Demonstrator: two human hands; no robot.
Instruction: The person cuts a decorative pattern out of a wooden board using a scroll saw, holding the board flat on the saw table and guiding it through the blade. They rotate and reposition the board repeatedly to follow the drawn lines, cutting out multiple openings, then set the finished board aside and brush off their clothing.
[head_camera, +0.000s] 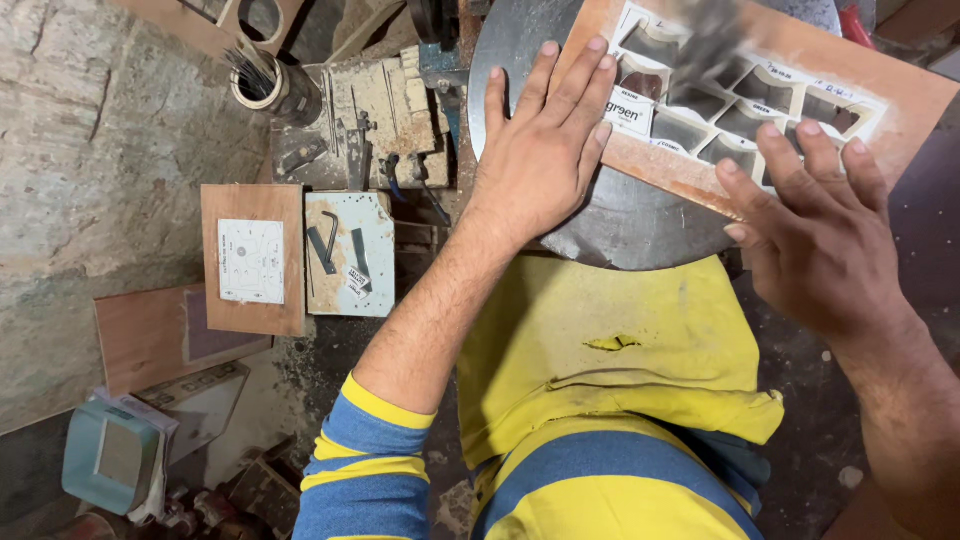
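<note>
- Cup (262, 82) of thin rods: well left of left hand, beyond small boards (252, 258).
- Left hand (538, 150): flat, fingers together, pressing panel (660, 165) corner onto round metal table (610, 225).
- Panel: cut-out openings, lies under both hands.
- Right hand (815, 235): fingers slightly spread, flat on panel's near edge.

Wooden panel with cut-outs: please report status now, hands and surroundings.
Left hand flat on wooden panel edge. Right hand pressing its near edge. Panel lies on round metal table. Blurred machine part above the cut-outs.
</note>
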